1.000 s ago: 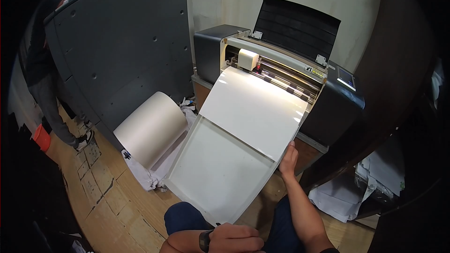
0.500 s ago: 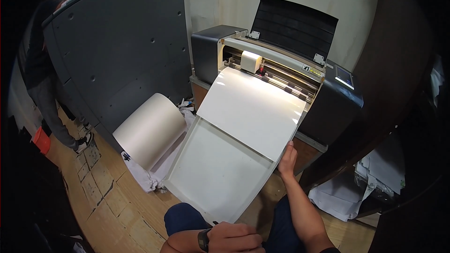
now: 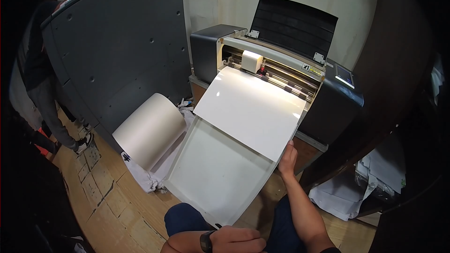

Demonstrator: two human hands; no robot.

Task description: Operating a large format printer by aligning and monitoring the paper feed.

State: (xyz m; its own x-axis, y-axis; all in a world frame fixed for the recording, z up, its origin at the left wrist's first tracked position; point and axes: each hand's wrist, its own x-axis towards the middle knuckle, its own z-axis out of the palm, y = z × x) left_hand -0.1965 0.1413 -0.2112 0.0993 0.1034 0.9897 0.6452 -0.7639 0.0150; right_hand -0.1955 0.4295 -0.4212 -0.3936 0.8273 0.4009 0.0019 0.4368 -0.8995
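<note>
A white sheet point(image 3: 248, 112) comes out of a cutting plotter point(image 3: 276, 51) and slopes down over a shallow pale tray point(image 3: 215, 173). The plotter's white carriage point(image 3: 252, 61) stands left of centre on its lit rail. My right hand point(image 3: 288, 158) grips the tray's right edge, thumb on top, the other fingers hidden below. Over my lap, by the tray's near end, lies my left hand point(image 3: 239, 240) with a dark watch on the wrist. Its fingers are curled together, and a small black tip point(image 3: 218, 225) shows beside it; what they hold is not visible.
A large roll of pale material point(image 3: 150, 131) sits left of the tray. Behind it rises a big dark grey machine point(image 3: 117, 42). A co-worker point(image 3: 44, 70) stands at the far left. Stacked papers point(image 3: 382, 166) fill a shelf on the right. The plotter's black lid point(image 3: 295, 28) is raised.
The sheet's free edge has shifted slightly across the tray, and the carriage sits a touch further right. My left hand has turned slightly; my right hand stays put. At far left, something dark now partly covers a red container.
</note>
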